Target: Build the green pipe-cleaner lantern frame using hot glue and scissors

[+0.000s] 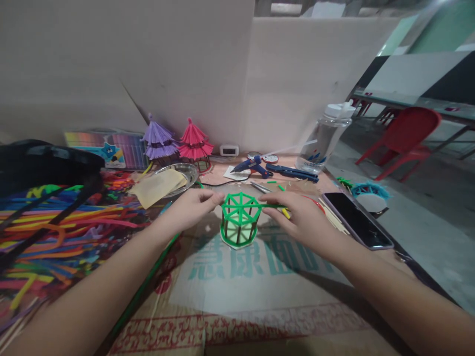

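Note:
A small green frame (239, 220), round with a spoked top and upright posts on a pale base, stands on the cardboard sheet (237, 291) at the centre. My left hand (193, 205) pinches the frame's top rim on its left side. On the right, my right hand (297, 215) lies with fingers pressed together on a thin green stick (272, 205) that reaches across to the frame's top; a short yellow piece (285, 213) shows under those fingers.
A heap of coloured pipe cleaners (55, 227) fills the left. Behind stand purple (159, 141) and pink (195, 143) paper pagodas, a metal dish (181, 173), a blue glue gun (252, 165), scissors (261, 187) and a water bottle (326, 138). A phone (356, 220) lies right; a red chair (404, 138) beyond.

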Tool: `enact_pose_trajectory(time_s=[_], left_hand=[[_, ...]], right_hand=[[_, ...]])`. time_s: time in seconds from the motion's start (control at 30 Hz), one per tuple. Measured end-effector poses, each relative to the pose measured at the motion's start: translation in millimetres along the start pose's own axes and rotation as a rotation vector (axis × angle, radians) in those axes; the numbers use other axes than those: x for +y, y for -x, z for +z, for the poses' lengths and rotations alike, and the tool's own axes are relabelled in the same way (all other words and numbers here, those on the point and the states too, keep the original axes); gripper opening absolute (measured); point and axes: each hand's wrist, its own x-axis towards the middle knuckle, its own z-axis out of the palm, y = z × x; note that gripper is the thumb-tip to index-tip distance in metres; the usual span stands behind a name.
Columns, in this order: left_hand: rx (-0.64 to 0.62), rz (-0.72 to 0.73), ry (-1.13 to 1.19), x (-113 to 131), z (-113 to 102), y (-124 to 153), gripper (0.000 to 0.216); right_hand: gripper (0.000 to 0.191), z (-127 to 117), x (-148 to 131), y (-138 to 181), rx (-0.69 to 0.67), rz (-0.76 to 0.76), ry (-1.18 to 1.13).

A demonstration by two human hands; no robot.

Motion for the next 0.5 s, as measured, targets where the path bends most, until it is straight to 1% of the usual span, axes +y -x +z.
enact_pose_trajectory(time_s=[0.07,0.17,0.23,0.3,0.33,0.43,0.5], left_hand=[[-0.034,-0.012,0.054,-2,3,-1,0.049],[-0.061,-0.055,0.129,-2,6,-1,0.041],[-0.092,-0.076,0.174,2,5,1,0.036],[-0.103,-0.061,0.19,11,2,5,0.033],[-0.086,-0.036,0.172,16,0,8,0.032],[0.058,0.092,0.029,30,-7,18,0.026],[0.116,0.159,-0.011,37,-10,24,0.024]], right_hand=[[0.017,2,-1,1,0.004,-0.025,-0.004],[0.015,2,-4,3,-0.006,-0.039,0.011],[0.013,-1,-7,4,-0.036,-0.041,0.026],[0.011,-5,-10,5,-0.048,-0.053,0.045],[0.01,-7,-11,6,-0.045,-0.061,0.056],[0.011,-14,-14,7,-0.016,-0.097,0.083],[0.011,-17,-14,7,0.012,-0.104,0.091]])
